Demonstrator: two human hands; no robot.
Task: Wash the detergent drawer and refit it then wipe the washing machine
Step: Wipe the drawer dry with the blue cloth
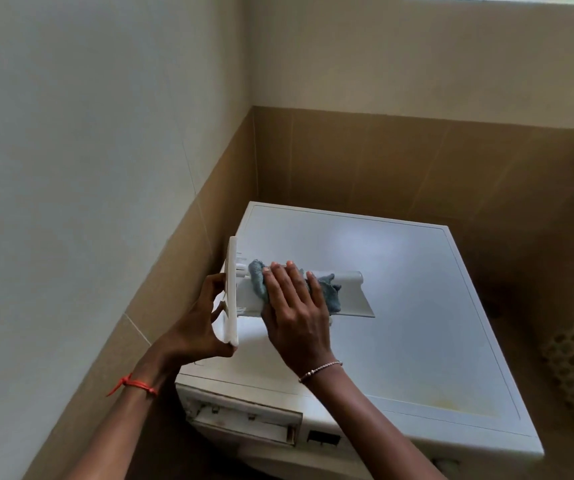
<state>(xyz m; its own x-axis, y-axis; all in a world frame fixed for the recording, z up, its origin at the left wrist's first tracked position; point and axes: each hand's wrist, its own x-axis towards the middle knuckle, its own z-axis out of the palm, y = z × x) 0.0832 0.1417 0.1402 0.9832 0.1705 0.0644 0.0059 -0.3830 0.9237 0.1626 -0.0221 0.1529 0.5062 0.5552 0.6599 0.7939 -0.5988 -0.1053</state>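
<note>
1. You hold the white plastic detergent drawer [347, 296] in the air above the flat top of the white washing machine [417, 306], near the top's 9 o'clock edge. I judge this keeps drips on the lid.
2. Your left hand [202, 327] grips the drawer's front panel at the drawer's 9 o'clock end, with fingers curled round the panel's edge. This steadies it against the wiping.
3. Your right hand [296, 317] lies flat, with fingers [278, 282] straight and slightly spread. It presses the crumpled grey-blue cloth [330, 292] onto the drawer's side.
4. The open drawer slot [244, 420] is at 6 o'clock from the drawer, so the refitting is not yet done.
</note>
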